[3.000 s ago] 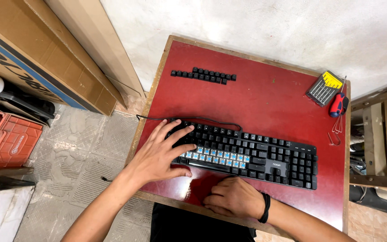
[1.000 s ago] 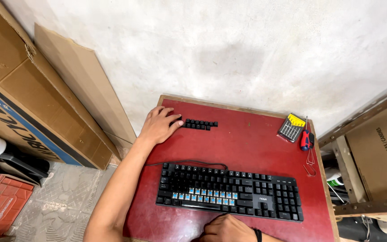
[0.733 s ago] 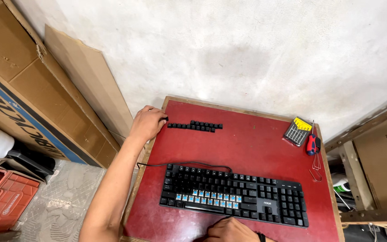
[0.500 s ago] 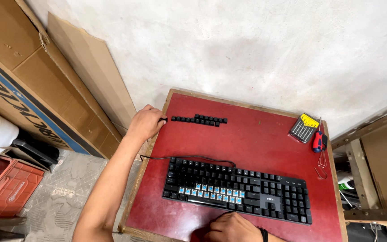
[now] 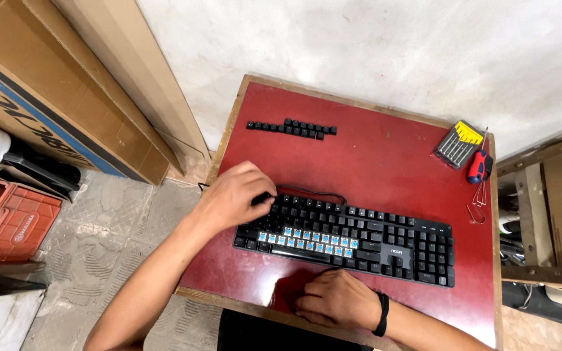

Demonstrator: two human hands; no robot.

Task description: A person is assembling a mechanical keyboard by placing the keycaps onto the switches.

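One row of the black mechanical keyboard (image 5: 346, 237) stands stripped to blue switches, its black keycaps (image 5: 292, 127) lined up apart, the left hand (image 5: 232, 195) pinching a corner key, the right hand (image 5: 336, 300) resting empty.

A small red worktop (image 5: 385, 156) with a wooden rim carries a black keyboard (image 5: 352, 237) along its near edge, some bare blue switches showing in one row. A row of loose black keycaps (image 5: 292, 128) lies near the far left corner. At the far right corner sit a screwdriver set (image 5: 458, 143), a red-handled tool (image 5: 479, 166) and a wire keycap puller (image 5: 477, 207).
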